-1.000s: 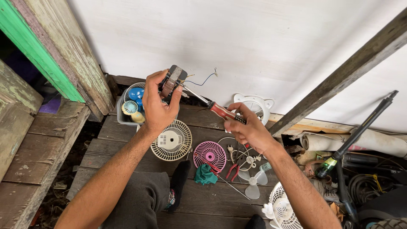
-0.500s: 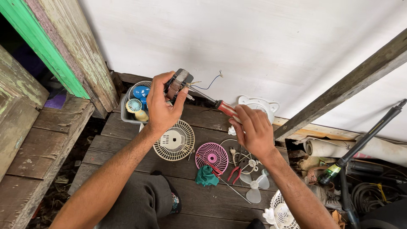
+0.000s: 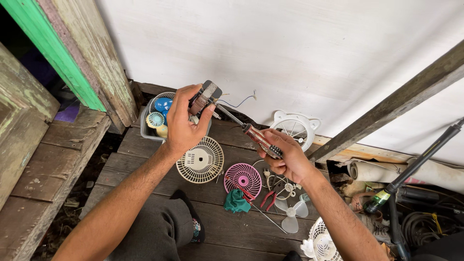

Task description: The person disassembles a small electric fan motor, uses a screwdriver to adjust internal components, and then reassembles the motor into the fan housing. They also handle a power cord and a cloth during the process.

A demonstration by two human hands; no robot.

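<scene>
Fingers of the left hand (image 3: pixel 182 126) are wrapped tight around a small motor (image 3: pixel 204 96), held up in the air over the far-left part of the plank floor (image 3: pixel 145 164). Right hand (image 3: pixel 288 157) is clenched on the red handle of a screwdriver (image 3: pixel 251 134), with the tip poking into the motor's side.

Loose wires (image 3: pixel 237 102) trail off the motor toward the white wall. Just below sits a cream fan grille (image 3: pixel 200 159), with a pink grille (image 3: pixel 243 180), red pliers (image 3: pixel 267 198) and a clear fan blade (image 3: pixel 290 212) to the right of it, and a bin of small fans (image 3: pixel 157 116) behind the left hand.

My worry: nothing braces that motor except the grip, so if the tip slips it could jab the palm or snag those thin wires.
</scene>
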